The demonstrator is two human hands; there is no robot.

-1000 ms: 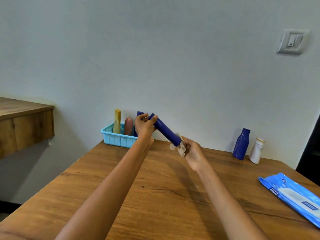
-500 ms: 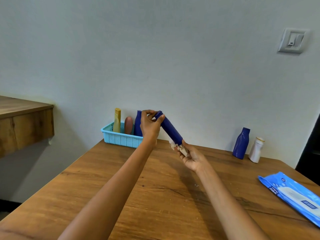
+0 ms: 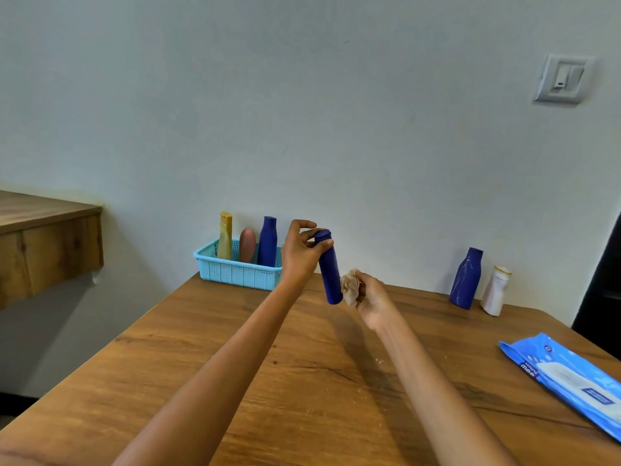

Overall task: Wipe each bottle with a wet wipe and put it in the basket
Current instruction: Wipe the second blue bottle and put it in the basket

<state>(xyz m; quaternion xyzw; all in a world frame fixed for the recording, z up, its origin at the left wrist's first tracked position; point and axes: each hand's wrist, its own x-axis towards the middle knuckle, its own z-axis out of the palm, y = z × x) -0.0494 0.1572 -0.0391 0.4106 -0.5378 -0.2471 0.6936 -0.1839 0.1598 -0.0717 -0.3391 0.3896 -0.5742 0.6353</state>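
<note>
Worn at head height, looking forward and slightly down across a wooden table [image 3: 302, 381] toward a pale wall [image 3: 302, 95]. Wide-angle, so straight edges bow near the frame borders. Only one view, so nothing shared with another. Close to the near table edge, with both forearms rising from the bottom edge to meet at frame centre: left hand [image 3: 300, 255] and right hand [image 3: 371, 299] sit mid-distance, well short of the wall. Far table edge crosses the middle band, with a basket [image 3: 235, 274] left of centre. Wall switch [image 3: 563, 79] at upper right; wooden ledge [image 3: 47, 243] at middle left; wipes pack [image 3: 568, 381] at lower right, cut by the frame.
</note>
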